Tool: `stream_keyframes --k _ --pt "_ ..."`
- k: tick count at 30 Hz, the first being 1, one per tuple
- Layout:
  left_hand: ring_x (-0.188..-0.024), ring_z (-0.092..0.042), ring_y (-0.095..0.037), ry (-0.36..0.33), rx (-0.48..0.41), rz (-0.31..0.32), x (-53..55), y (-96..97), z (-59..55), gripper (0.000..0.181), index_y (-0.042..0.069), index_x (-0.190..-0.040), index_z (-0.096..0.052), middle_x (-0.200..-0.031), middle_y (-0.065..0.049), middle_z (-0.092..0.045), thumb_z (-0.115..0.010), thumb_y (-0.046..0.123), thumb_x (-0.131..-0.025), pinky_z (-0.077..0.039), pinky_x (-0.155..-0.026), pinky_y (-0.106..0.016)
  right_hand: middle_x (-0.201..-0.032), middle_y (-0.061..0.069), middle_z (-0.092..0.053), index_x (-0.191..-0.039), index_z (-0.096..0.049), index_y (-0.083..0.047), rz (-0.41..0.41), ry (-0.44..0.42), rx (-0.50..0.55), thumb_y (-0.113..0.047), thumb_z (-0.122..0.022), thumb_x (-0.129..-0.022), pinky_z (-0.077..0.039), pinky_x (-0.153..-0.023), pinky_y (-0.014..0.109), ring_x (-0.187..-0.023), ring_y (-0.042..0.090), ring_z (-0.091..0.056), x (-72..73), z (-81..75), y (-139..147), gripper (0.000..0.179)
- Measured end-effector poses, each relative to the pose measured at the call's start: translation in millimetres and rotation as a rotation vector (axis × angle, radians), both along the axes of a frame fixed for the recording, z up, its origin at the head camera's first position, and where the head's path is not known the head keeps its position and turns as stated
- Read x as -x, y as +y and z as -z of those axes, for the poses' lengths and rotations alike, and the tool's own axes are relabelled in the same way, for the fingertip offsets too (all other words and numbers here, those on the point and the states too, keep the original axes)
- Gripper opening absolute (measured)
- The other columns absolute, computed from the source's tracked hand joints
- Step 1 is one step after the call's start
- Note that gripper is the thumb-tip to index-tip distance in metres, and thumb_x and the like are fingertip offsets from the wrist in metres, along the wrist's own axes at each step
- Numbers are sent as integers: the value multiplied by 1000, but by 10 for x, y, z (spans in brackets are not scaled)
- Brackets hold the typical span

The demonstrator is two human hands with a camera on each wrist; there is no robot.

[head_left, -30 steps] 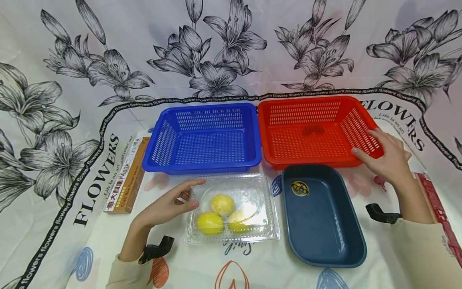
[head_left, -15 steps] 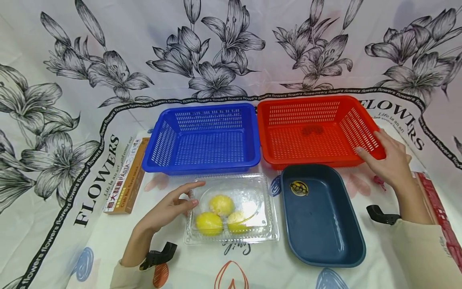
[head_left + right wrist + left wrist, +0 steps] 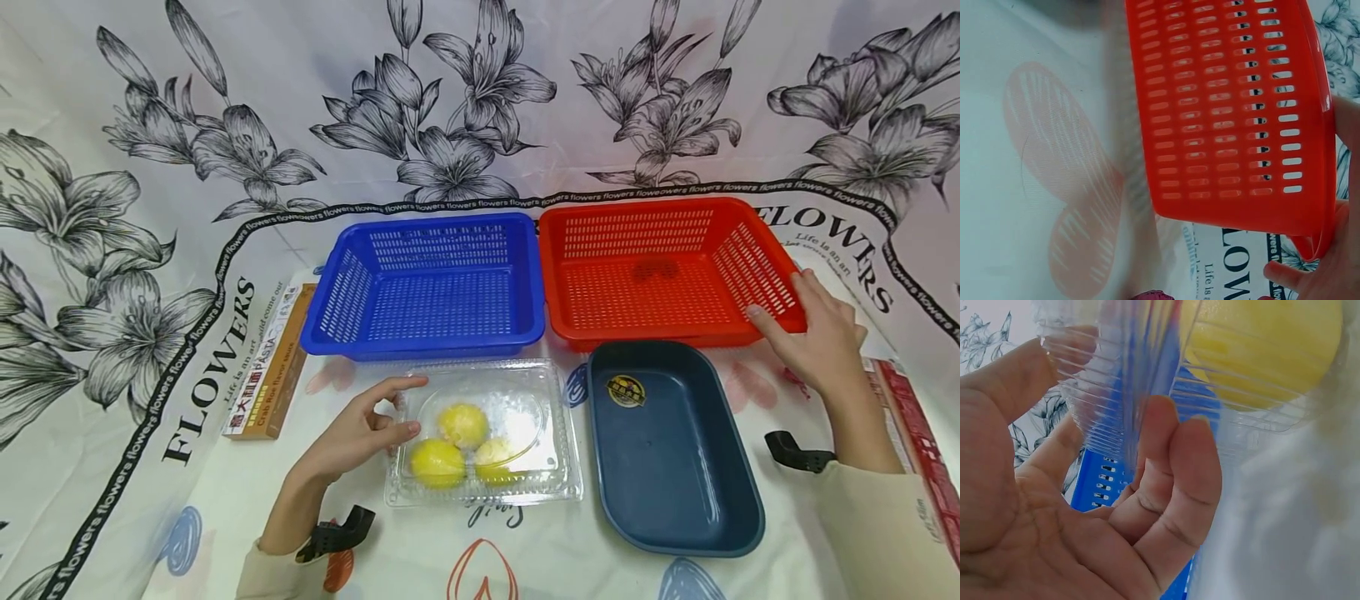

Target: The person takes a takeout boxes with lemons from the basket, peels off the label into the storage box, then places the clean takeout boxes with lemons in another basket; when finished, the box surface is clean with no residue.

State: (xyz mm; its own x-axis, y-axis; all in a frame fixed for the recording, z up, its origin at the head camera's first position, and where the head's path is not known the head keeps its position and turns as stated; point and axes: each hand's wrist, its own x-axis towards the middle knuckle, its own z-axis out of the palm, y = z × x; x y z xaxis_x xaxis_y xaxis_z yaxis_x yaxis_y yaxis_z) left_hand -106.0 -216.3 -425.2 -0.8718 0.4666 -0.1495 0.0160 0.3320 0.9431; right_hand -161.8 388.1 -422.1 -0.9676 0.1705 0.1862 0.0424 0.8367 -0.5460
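Observation:
In the head view a clear plastic clamshell container [image 3: 528,408] with three yellow, lemon-like fruits [image 3: 438,463] in it lies in front of the baskets. My left hand [image 3: 352,433] holds its left edge, thumb and index finger over the lid. In the left wrist view two curled fingertips [image 3: 1194,456] touch the ribbed plastic rim. A red slotted basket [image 3: 630,287] stands at the back right. My right hand [image 3: 821,337] grips its front right corner, thumb on the rim; the right wrist view shows the basket's slotted side and only part of the hand.
A blue slotted basket [image 3: 438,304] stands beside the red one. The dark blue tub [image 3: 678,467] sits in front of the red basket. A pasta box [image 3: 273,367] lies at the left; a red package [image 3: 911,417] lies by the right forearm.
The head view has shifted slightly. My right hand has slid a little to the right along the red basket's corner. The left wrist has edged right, its fingers still at the container.

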Motion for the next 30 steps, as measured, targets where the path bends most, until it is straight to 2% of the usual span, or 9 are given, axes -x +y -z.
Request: stream_keyframes --k 8,11,14,15,19,21,26,30 --pt "-51 -49 -11 6 -43 42 -32 -64 -91 63 8 -153 -43 -136 -27 -40 -68 6 -95 -54 -57 -31 -172 18 -6 -163 -14 -8 3 -6 26 -49 -51 -100 -14 -98 79 -131 66 -25 -7 18 31 84" --pt "-52 -50 -12 21 -43 70 -56 -115 -137 61 8 -154 -43 -132 -28 -42 -66 5 -97 -54 -58 -32 -172 17 -8 -163 -15 -9 -9 1 46 -47 -52 -100 -15 -98 79 -133 65 -24 1 16 45 83" --pt "-57 -55 -10 50 -30 85 -73 -173 -185 60 10 -154 -43 -118 -19 -49 -64 5 -98 -55 -61 -31 -171 17 -10 -163 -17 -9 -17 7 62 -45 -53 -100 -20 -95 76 -134 62 -24 1 12 82 82" --pt "-60 -59 -9 63 -29 86 -75 -194 -201 60 10 -154 -43 -118 -17 -52 -64 5 -98 -56 -63 -30 -171 17 -10 -163 -17 -9 -20 7 68 -45 -54 -99 -21 -94 75 -133 61 -23 2 10 96 81" --pt "-67 -68 -9 105 -54 105 -77 -278 -265 60 8 -155 -40 -133 -6 -57 -61 0 -98 -59 -67 -29 -172 16 -11 -163 -18 -11 -26 12 80 -44 -55 -99 -25 -89 70 -131 55 -23 -7 20 123 81" --pt "-70 -71 -10 116 -77 117 -78 -323 -315 61 5 -155 -39 -148 -3 -49 -59 -3 -98 -61 -68 -30 -172 15 -11 -164 -18 -12 -29 10 83 -44 -56 -99 -25 -89 70 -131 54 -23 -6 25 126 82" --pt "-70 -72 -15 132 -103 149 -40 -381 -486 63 2 -155 -35 -155 0 -40 -56 -10 -97 -61 -66 -33 -172 11 -13 -164 -19 -14 -32 14 83 -44 -56 -99 -25 -91 71 -132 53 -23 -5 18 135 81" --pt "-66 -70 -19 159 -114 186 64 -324 -639 62 2 -155 -35 -160 -1 -39 -53 -11 -97 -61 -65 -34 -172 10 -14 -163 -20 -12 -29 22 95 -44 -57 -99 -27 -91 68 -132 52 -24 -6 19 151 80"
